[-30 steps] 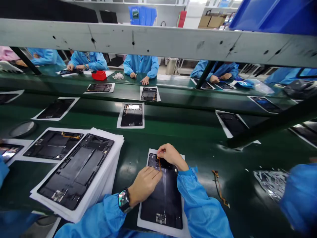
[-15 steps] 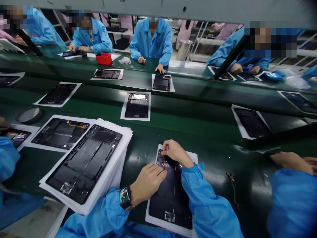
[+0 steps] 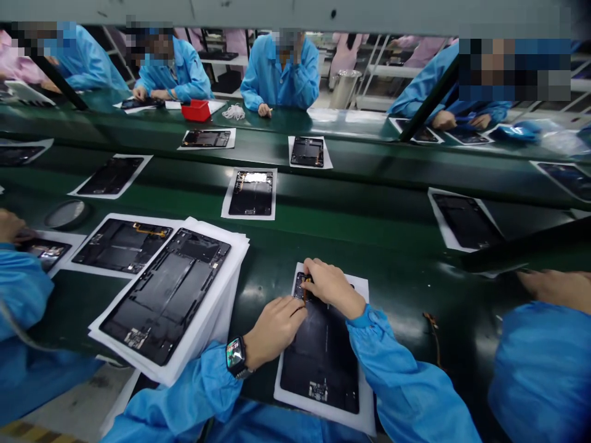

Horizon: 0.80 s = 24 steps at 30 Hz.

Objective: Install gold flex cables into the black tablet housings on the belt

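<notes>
Factory hall, with long glossy green belts (image 3: pixel 369 246) in rows under a grey beam (image 3: pixel 323 9). Along the far belt, seated people in blue coats, a red box (image 3: pixel 196 111) among them. On the middle belt, single dark shells on white sheets, one middle shell (image 3: pixel 252 192) straight ahead.

Close at left, a stack of white sheets (image 3: pixel 217 320) bearing an open tablet shell (image 3: pixel 166 295); another shell (image 3: pixel 122 237) just behind it, a round dark dish (image 3: pixel 67 214) beyond. At the left edge, a neighbour's hand (image 3: pixel 9 224); at the right edge, a neighbour's sleeve (image 3: pixel 540 369). Over the belt at right, a slanting dark strut (image 3: pixel 521 246). Loose on the belt, a thin flex strip (image 3: pixel 434 332), well apart from the work.

Nearest, on its own white sheet (image 3: pixel 364 418), the dark tablet back (image 3: pixel 323 357). Right hand (image 3: pixel 330 286) pinched on a small orange flex cable (image 3: pixel 305 282) at the top-left corner. Left hand (image 3: pixel 274 329), watch (image 3: pixel 235 357) on the wrist, grasping nothing, fingertips pressed on the tablet back just beside.
</notes>
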Available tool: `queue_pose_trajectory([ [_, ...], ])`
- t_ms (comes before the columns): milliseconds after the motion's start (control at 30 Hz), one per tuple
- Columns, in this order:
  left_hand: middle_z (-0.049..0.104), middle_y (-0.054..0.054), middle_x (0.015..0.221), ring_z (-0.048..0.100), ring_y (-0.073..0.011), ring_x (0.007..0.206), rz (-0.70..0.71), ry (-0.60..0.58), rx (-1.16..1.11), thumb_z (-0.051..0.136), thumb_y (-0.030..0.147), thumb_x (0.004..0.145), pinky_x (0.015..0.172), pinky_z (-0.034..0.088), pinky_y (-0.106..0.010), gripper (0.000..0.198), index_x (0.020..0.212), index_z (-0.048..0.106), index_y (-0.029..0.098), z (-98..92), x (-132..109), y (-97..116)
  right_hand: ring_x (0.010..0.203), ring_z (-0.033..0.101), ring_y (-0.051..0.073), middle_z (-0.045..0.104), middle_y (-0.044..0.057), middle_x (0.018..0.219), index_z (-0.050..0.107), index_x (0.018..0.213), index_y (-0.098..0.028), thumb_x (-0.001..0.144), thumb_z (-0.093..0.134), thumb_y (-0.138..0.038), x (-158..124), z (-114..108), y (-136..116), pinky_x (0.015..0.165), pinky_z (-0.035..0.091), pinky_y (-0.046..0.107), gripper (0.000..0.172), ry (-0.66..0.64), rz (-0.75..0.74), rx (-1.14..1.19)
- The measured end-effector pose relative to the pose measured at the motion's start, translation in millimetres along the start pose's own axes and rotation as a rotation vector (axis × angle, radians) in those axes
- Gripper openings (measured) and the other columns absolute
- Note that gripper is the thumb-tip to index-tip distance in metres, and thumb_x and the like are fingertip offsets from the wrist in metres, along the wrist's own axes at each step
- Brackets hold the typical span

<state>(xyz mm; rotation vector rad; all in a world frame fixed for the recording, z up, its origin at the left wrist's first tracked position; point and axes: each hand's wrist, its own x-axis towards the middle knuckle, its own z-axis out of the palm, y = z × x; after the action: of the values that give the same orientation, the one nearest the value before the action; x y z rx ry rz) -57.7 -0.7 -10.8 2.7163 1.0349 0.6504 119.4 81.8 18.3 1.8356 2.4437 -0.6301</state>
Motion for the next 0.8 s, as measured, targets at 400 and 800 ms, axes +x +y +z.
queue_pose_trajectory([
  [400, 0.069, -0.009, 0.115, 0.064, -0.0187, 0.109, 0.062, 0.000, -0.036, 0.045, 0.016, 0.100, 0.093, 0.054, -0.034, 0.021, 0.108, 0.064, 0.014, 14.8, -12, -9, 0.084, 0.061, 0.018, 0.059, 0.003, 0.103, 0.054, 0.099, -0.022, 0.090, 0.065, -0.034, -13, 25, 27, 0.066, 0.038, 0.027, 0.019, 0.240, -0.064, 0.046],
  [800, 0.069, -0.010, 0.117, 0.064, -0.0207, 0.108, 0.074, -0.068, 0.024, 0.043, 0.016, 0.100, 0.084, 0.057, -0.034, 0.024, 0.109, 0.066, 0.013, 8.1, -9, -4, 0.076, 0.060, 0.016, 0.059, 0.003, 0.100, 0.057, 0.098, -0.022, 0.088, 0.066, -0.038, -10, 26, 32, 0.061, 0.033, 0.029, 0.021, 0.236, -0.044, 0.100],
])
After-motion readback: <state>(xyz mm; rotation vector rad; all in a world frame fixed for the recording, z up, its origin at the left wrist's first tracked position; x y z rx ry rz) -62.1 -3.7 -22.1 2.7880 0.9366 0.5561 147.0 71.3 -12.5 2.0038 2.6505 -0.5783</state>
